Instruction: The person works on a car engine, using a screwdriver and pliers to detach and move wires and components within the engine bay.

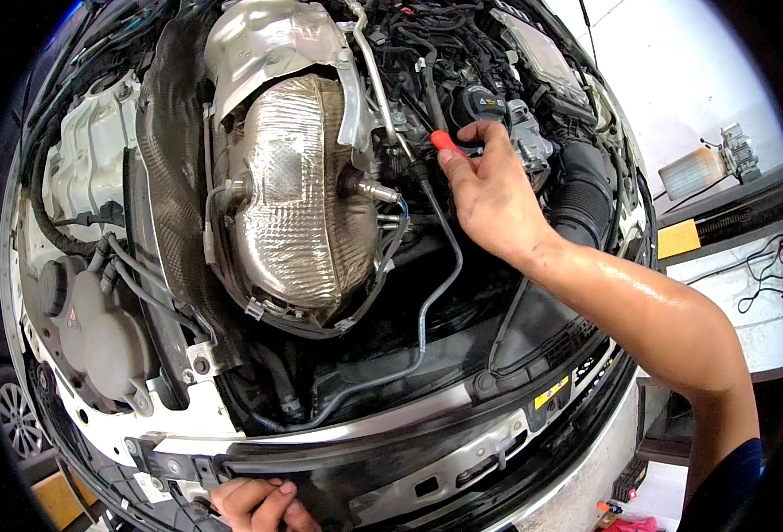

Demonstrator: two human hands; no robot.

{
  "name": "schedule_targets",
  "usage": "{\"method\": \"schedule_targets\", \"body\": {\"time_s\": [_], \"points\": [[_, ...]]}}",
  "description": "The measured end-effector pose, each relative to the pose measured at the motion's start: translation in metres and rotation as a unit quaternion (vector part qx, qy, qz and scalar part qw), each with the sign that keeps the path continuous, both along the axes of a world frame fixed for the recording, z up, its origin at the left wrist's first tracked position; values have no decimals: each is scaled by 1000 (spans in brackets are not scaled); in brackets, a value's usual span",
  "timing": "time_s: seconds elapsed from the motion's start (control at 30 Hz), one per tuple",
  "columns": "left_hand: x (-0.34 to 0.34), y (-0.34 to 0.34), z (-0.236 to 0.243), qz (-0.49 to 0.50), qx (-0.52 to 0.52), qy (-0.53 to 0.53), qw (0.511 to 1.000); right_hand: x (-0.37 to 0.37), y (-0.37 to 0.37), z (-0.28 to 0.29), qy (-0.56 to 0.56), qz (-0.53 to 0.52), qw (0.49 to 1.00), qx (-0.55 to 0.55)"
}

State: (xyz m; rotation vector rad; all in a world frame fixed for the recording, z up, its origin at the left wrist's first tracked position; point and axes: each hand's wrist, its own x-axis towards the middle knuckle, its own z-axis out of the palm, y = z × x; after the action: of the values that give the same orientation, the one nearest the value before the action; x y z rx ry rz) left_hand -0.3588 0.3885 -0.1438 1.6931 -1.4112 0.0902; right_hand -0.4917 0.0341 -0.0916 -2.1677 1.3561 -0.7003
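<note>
My right hand (489,182) reaches over the engine bay, its thumb and fingers pinched round a red-handled tool (445,142). The tool's working end is lost among the dark parts beside a thin metal pipe (373,71). Just beyond my fingers is a black round cap (480,104). To the left of this hand stands a large silver heat shield (289,186) with a sensor (376,190) and its wire. My left hand (263,505) is at the front edge of the car, fingers curled by the black front panel (320,483); whatever they grip is hidden.
A pale reservoir (112,346) sits at the left of the bay. A thin grey hose (424,310) curves down to the front crossmember (338,426). A ribbed black air duct (579,191) lies near my right forearm. On the right, a motor-like unit (706,168) rests on a bench.
</note>
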Motion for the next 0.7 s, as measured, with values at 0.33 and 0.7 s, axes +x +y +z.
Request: {"method": "schedule_targets", "body": {"time_s": [0.33, 0.7], "points": [[0, -1, 0, 3, 6, -9, 1000, 18, 33, -13, 33, -36, 999, -4], [2, -6, -2, 23, -16, -40, 999, -56, 38, 134, 88, -3, 958, 274]]}}
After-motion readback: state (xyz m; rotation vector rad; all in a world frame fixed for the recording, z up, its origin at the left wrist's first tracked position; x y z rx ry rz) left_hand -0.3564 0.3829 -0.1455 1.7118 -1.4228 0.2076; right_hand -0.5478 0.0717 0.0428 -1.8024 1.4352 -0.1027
